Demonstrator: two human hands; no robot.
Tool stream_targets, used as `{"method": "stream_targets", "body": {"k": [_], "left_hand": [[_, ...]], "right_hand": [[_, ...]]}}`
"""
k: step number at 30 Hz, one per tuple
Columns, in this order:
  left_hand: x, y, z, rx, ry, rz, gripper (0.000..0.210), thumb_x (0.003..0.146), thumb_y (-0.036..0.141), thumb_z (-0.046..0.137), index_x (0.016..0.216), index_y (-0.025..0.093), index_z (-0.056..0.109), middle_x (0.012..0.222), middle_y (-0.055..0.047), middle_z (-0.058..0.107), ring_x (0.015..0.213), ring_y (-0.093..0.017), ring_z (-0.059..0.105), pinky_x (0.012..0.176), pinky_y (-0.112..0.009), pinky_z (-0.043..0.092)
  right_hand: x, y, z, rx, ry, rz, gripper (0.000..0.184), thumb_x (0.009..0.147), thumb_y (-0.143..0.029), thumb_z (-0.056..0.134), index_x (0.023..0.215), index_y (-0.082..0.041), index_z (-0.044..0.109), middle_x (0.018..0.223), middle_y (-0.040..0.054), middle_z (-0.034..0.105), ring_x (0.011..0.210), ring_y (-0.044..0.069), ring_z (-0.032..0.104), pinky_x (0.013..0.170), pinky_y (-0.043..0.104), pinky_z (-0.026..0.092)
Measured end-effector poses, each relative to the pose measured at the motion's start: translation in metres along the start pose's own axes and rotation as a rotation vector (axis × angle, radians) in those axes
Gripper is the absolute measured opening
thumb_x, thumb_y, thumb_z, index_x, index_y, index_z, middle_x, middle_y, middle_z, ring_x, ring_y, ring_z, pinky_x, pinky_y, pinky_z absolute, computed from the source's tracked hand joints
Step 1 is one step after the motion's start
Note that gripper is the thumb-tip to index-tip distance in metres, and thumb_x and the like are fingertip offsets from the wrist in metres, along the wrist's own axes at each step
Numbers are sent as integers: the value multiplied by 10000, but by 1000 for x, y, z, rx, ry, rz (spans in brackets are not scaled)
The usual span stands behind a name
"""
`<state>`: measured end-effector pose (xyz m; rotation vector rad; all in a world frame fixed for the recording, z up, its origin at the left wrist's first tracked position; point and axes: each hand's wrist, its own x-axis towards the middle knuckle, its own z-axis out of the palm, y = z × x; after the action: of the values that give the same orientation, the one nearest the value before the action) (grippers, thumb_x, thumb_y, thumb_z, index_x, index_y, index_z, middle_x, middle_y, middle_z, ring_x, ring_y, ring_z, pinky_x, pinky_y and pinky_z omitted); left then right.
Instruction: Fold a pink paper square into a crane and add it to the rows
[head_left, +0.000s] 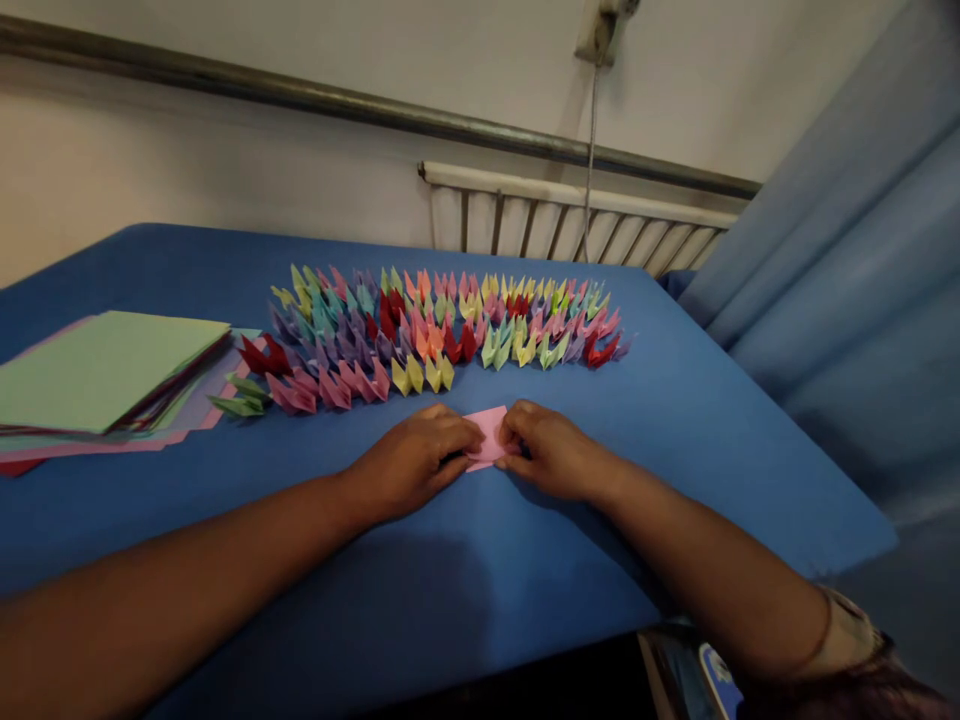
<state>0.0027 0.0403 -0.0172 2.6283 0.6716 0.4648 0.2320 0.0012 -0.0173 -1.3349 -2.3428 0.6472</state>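
A small pink sheet of folded paper (pixel 489 432) lies on the blue table (pixel 420 590), between my two hands. My left hand (pixel 416 455) pinches its left side, fingers and thumb closed on the edge. On the opposite side my right hand (pixel 555 450) grips the paper with bent fingers, the thumb at its lower edge. The fingers hide both ends of the paper. Just beyond my hands stand rows of folded paper cranes (pixel 360 385) in many colours, with pointed tips upward.
To the left lies a stack of coloured paper sheets (pixel 112 365), pale green on top. A metal rail (pixel 300 95) runs along the wall behind, above a white radiator (pixel 570 195) with a hanging cord. A blue curtain (pixel 840 260) hangs at the right.
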Motion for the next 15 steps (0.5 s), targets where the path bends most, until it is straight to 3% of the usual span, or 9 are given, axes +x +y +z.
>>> {"method": "stream_targets", "body": {"k": [5,9,15], "left_hand": [[0,4,5,21,15,-41,132,940,206,508,960,195,637,1069,-58,681,993,-216,575,871,-355,468],[0,1,6,-23,49,-111,91,909,199,543,892,202,632,1091,-50,681,1022,-218,580,888,-372,475],[0,-1,7,-47,73,-128,88,898,207,567,899,210,655,1127,-50,677,1053,-218,585,922,-393,468]], "right_hand": [[-14,5,14,56,121,77,81,868,-163,626,837,-181,554,873,28,565,835,160,537,772,296,441],[-21,8,19,58,184,79,73,874,-166,626,915,-189,571,932,44,588,867,171,552,796,311,450],[-16,-1,19,21,140,74,25,902,-211,608,881,-197,606,886,31,597,827,164,557,758,298,438]]}}
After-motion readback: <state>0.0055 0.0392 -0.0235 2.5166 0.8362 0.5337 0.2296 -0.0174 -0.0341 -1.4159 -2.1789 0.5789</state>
